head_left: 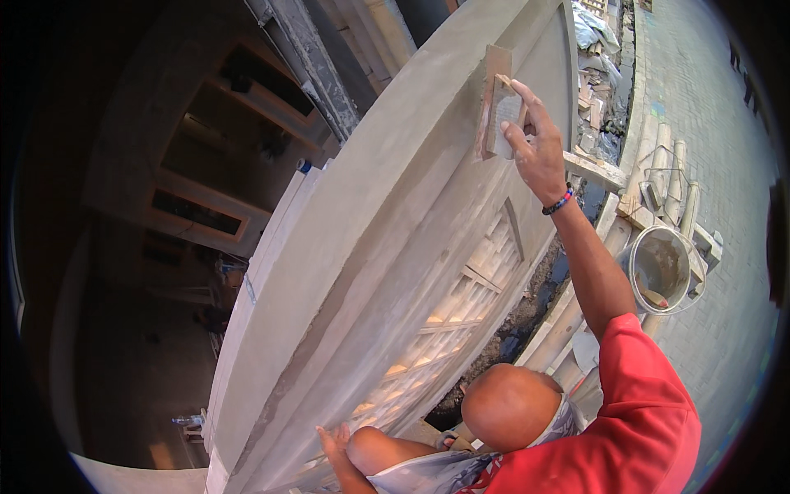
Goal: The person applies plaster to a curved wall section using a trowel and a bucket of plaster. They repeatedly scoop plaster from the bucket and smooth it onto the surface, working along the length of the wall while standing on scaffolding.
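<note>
My right hand (539,152), raised at the end of my outstretched arm, grips a flat wooden plastering float (497,107). Its board lies against the upper part of a grey plastered wall (403,214). A dark beaded bracelet with red and blue (558,200) circles that wrist. Low down, my left hand (333,442) has its fingers spread and rests by the wall near my bent knee; whether it presses on the surface I cannot tell. Between the hands, a recessed opening (444,313) in the wall shows wooden slats with light coming through.
A bucket (658,267) with a tool in it stands at right beside bamboo poles (676,181) and timber planks (597,171). A debris-filled ditch (527,305) runs between wall and paved road (699,107). Left of the wall lies a dark interior with wooden-framed openings (197,212).
</note>
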Demonstrator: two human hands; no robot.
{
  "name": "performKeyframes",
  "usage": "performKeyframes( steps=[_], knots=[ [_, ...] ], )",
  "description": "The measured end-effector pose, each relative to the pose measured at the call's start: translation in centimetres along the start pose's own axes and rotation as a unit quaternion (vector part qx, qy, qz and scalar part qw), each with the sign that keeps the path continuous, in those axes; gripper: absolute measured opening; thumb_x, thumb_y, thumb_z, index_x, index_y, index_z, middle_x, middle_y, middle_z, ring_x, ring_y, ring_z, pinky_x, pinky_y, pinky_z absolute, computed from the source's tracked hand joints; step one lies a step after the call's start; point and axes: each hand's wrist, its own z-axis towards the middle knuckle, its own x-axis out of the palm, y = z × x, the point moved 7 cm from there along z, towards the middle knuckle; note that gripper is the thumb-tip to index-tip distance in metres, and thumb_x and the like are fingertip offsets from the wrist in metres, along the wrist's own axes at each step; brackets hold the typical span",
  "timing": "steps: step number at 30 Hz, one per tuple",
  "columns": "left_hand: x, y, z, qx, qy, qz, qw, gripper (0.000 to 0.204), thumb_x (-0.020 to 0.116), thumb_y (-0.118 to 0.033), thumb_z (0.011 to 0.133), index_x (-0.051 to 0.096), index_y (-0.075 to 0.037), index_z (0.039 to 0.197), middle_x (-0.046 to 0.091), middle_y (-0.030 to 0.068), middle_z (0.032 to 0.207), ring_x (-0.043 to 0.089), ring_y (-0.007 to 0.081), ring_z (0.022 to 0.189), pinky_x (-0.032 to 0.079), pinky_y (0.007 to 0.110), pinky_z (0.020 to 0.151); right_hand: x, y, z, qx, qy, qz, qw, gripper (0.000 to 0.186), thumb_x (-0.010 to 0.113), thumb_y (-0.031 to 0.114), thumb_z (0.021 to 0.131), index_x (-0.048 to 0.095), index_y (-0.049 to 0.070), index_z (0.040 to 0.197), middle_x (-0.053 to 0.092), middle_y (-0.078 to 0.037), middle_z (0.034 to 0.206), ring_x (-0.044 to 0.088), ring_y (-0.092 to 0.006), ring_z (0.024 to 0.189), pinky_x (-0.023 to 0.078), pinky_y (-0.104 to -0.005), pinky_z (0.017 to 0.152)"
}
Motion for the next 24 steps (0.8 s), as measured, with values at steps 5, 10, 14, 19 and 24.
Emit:
performKeyframes(
  steps=[5,10,14,19,24],
  knots=[
    [1.0,0.4,-0.7,0.004,-0.008,-0.009,1.000,0.095,0.060,-0.058,0.087,0.007,-0.011,0.151,0.020,0.0245,0.152,0.043,0.0449,0.127,0.047,0.048,0.098,3.4,-1.6,-3.2,-0.081,0.041,-0.055,0.994,0.060,0.062,0.000,0.078,0.049,0.007,0.137,0.066,-0.016,0.102,0.063,-0.0212,0.078,0.051,-0.0350,0.077],
    [0.8,1.1,-0.2,0.005,-0.025,-0.029,0.999,0.089,0.061,-0.055,0.088,0.013,-0.013,0.151,0.023,0.0264,0.151,0.043,0.0436,0.127,0.051,0.045,0.094,-3.4,0.4,-4.4,-0.054,0.084,-0.117,0.988,0.067,0.060,-0.003,0.077,0.043,0.005,0.141,0.065,-0.018,0.104,0.065,-0.0218,0.086,0.050,-0.0330,0.080],
    [0.5,0.9,-0.7,0.023,-0.024,-0.031,0.999,0.087,0.062,-0.053,0.088,0.016,-0.013,0.151,0.023,0.0291,0.150,0.044,0.0426,0.126,0.053,0.044,0.091,-7.0,6.7,4.7,-0.167,0.062,-0.253,0.951,0.048,0.059,0.009,0.082,0.055,0.003,0.130,0.067,-0.019,0.090,0.066,-0.0265,0.078,0.051,-0.0363,0.076],
    [0.7,1.3,-0.6,0.027,-0.028,-0.017,0.999,0.086,0.063,-0.052,0.088,0.019,-0.012,0.150,0.023,0.0301,0.149,0.048,0.0419,0.122,0.054,0.043,0.089,-4.3,8.4,11.7,-0.246,0.207,-0.412,0.853,0.039,0.057,0.016,0.086,0.061,0.005,0.124,0.067,-0.023,0.104,0.065,-0.0368,0.095,0.048,-0.0420,0.088],
    [1.1,1.3,-1.5,0.030,-0.018,-0.008,0.999,0.088,0.065,-0.053,0.087,0.019,-0.013,0.150,0.023,0.0300,0.149,0.051,0.0416,0.119,0.054,0.042,0.088,-1.6,8.4,12.2,-0.259,0.287,-0.470,0.793,0.039,0.054,0.011,0.086,0.062,0.004,0.124,0.067,-0.023,0.108,0.066,-0.0315,0.092,0.051,-0.0389,0.088]
  ],
)
